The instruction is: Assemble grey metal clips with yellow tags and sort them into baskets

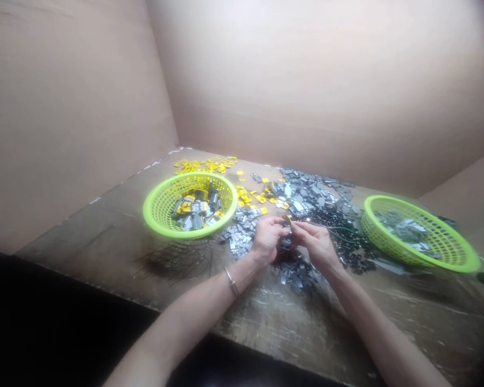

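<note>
My left hand (268,237) and my right hand (317,245) meet over the middle of the heap, fingers pinched around a small yellow and dark grey part (287,220). Its exact kind is too small to make out, and fingertips cover much of it. Just below the hands lie loose dark grey pieces (300,275). Left of my left hand is a patch of pale silver pieces (241,232). Small black pieces (347,236) spread to the right of my right hand.
A lime-green basket (150,215) at the left holds yellow and grey parts. Another green basket (463,260) at the right contains flat grey pieces. Yellow pieces (205,165) lie at the back, beside many grey plates (306,191). Board walls enclose the wooden table (116,258).
</note>
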Available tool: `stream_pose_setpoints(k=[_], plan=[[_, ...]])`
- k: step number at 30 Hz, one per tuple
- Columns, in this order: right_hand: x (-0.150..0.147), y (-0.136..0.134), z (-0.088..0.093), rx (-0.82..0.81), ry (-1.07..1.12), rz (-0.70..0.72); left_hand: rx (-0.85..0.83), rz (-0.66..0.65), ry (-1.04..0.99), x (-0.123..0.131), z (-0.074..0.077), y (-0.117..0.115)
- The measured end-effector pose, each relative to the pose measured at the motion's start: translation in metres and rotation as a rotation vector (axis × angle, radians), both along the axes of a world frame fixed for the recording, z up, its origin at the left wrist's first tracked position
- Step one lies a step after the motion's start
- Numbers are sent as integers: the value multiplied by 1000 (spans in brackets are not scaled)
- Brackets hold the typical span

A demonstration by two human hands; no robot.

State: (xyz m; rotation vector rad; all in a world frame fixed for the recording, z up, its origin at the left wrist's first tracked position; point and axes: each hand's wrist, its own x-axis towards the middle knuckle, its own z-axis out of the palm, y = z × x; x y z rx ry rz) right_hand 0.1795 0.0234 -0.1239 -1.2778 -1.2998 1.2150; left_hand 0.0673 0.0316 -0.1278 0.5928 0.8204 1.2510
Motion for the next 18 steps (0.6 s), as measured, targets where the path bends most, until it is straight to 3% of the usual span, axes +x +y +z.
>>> stream_pose_setpoints(k=[3,7,12,18], plan=[[1,0,9,-27,22,25,14,7,62,2,-2,1],[4,-4,14,51,-41,-122,39,91,182,4,-13,7],[1,-10,5,14,-76,-68,151,118,362,1,-23,10],[-4,-10,-8,16,-105,-67,298,131,661,1,-25,6]])
